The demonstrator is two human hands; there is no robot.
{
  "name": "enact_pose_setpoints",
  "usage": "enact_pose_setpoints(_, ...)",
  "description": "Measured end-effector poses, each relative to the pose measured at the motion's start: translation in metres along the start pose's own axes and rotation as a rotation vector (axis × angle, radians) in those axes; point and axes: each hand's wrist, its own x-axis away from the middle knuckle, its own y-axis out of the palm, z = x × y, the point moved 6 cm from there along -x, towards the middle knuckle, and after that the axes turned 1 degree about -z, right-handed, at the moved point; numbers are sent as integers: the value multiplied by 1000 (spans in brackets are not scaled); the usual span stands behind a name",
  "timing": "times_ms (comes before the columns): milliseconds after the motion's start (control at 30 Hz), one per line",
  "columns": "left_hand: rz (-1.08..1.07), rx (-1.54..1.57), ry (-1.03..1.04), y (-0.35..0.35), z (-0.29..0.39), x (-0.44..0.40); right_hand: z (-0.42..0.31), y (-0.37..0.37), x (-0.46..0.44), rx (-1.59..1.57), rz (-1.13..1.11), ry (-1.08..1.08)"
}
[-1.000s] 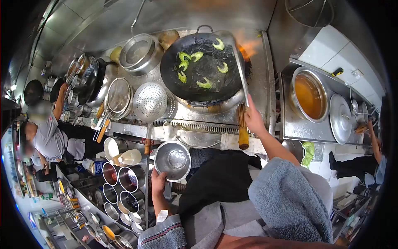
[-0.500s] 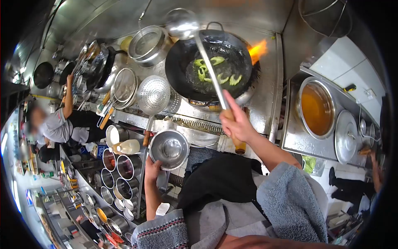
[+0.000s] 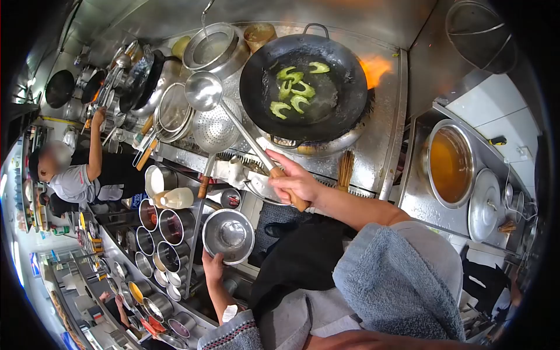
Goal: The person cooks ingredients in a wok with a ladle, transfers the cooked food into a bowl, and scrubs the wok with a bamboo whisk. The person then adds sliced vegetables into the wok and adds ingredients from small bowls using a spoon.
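The wok [image 3: 256, 96] is showing black around bright green vegetable slices [image 3: 303, 89], and the burner flame [image 3: 374, 70] is glowing orange. The ladle [image 3: 245, 133] is gleaming silver, its wooden handle [image 3: 301, 202] showing tan. The metal bowl [image 3: 214, 234] is shining silver-grey. Dots of holes are patterning the silver skimmer [image 3: 217, 129]. Amber is colouring the broth [image 3: 452, 166]. The shoulder towel [image 3: 391, 274] is showing blue-grey; red and black bands are crossing the grey patterned towel [image 3: 236, 337].

Kitchen: steel back, white tile R

Back wall [image 3: 373, 23]: s/steel, shiny, blurry reflections. R wall tiles [image 3: 496, 105]: lg, white, thin grout lines; white socket [image 3: 524, 153] nr. them. Steel side desk [image 3: 420, 201] below, wet-looking sheen. Floor [image 3: 251, 205] pale, tiled, seen betw. furn. Far L: bright white light [image 3: 17, 268], details blurry.
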Motion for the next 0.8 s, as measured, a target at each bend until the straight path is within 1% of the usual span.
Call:
enact_pose_setpoints(33,-13,-12,-40,-4,-15,1,-3,-2,-2,-11,-5,10)
enact_pose_setpoints(100,-1,6,-60,3,-4,9,-3,-13,-10,-37,135,-18)
enact_pose_setpoints(167,-14,-42,-173,9,6,15,-5,-17,-14,-89,124,-19)
enact_pose_setpoints(200,-4,-35,-177,8,3,13,-8,-13,-10,-62,105,-32)
enact_pose_setpoints(267,-13,33,-34,8,2,11,-16,-14,5,-11,84,-49)
enact_pose_setpoints(333,-21,28,-35,3,-5,11,-30,-15,27,79,94,-129)
enact_pose_setpoints(367,-23,15,-33,-1,-9,12,-34,-17,37,95,92,-129)
enact_pose_setpoints(433,-10,32,-17,-8,-12,16,-54,-29,60,167,223,-341)
enact_pose_setpoints(500,17,64,-61,-22,-17,23,-72,-47,79,292,452,-479)
enact_pose_setpoints(533,4,33,-122,-22,4,33,-78,-57,87,356,552,-538)
enact_pose_setpoints(567,35,48,-118,-29,3,35,-83,-69,94,421,642,-595)
enact_pose_setpoints(633,119,82,-24,-51,-6,49,-75,-98,112,381,877,-627)
enact_pose_setpoints(667,144,83,24,-64,-13,56,-66,-144,120,486,954,-701)
enact_pose_setpoints(700,186,82,65,-81,-24,65,-45,-155,135,287,846,-633)
enact_pose_setpoints(733,221,55,142,-99,-49,70,-26,-169,143,134,824,-581)
enact_pose_setpoints(767,267,22,210,-122,-70,80,13,-222,166,188,751,-569)
enact_pose_setpoints(800,261,38,39,-138,-76,99,51,-273,188,241,678,-558)
